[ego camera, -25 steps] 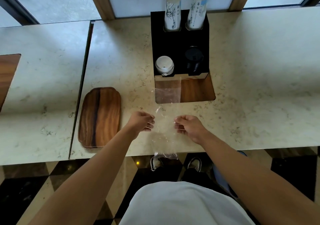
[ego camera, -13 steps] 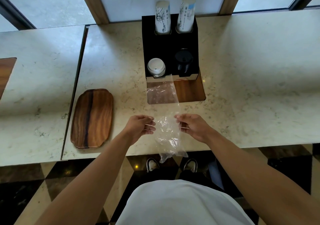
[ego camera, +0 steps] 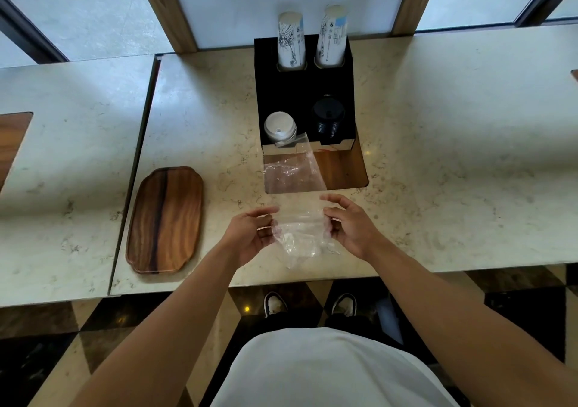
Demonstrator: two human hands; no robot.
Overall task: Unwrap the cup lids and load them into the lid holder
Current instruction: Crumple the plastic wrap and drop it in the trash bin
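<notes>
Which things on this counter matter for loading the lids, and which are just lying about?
Job:
clear plastic wrapper, in left hand and right hand
second clear wrapper
black lid holder
white lids
black lids

Lying about:
wooden tray
paper cup stacks

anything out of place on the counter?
One thing: a loose clear wrapper lies draped over the front of the holder, its corner against the white lids. Both hands, left and right, hold a second empty wrapper. Nothing spilled or damaged.

Both hands have gathered the hanging clear wrapper [ego camera: 301,234] up into a shorter bunch between them.
</notes>
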